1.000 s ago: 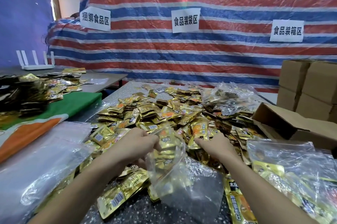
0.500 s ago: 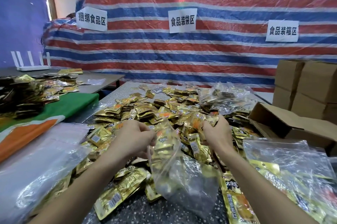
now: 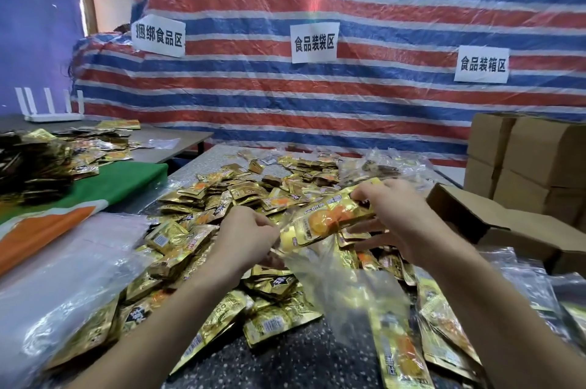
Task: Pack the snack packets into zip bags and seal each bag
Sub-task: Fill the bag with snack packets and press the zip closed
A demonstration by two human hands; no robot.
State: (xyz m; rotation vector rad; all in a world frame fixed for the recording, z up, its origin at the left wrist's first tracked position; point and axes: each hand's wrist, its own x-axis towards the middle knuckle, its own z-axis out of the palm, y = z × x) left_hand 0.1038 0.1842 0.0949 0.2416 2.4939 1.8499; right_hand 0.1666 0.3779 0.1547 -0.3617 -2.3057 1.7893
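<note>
- Right hand (image 3: 396,220) has come off the packet pile (image 3: 241,192) since a second ago and is now up at the mouth of the zip bag (image 3: 348,296), carrying a gold snack packet (image 3: 329,220).
- Right hand: fingers curled round the packet's far end. The packet lies tilted, with its near end at the bag mouth. Possibly more than one packet in that grip, too blurred to tell.
- Left hand (image 3: 244,239): just left of the bag mouth, pinching the bag rim, same hold as before.
- Hands are apart, each clamped on its own thing.
- Zip bag is clear and sags from the left hand toward the desk (image 3: 285,366).
- Behind and left of the bag: the loose packet pile, spread over the desk.
- Right of the bag: filled clear bags (image 3: 539,287), with an open cardboard box (image 3: 494,223) behind them and stacked cartons (image 3: 532,160) beyond that.
- Left of the bag: a heap of clear plastic (image 3: 63,277), with green and orange cloth (image 3: 111,185) past it.
- Far behind the bag: striped tarp (image 3: 317,109) with three paper signs (image 3: 314,43).
</note>
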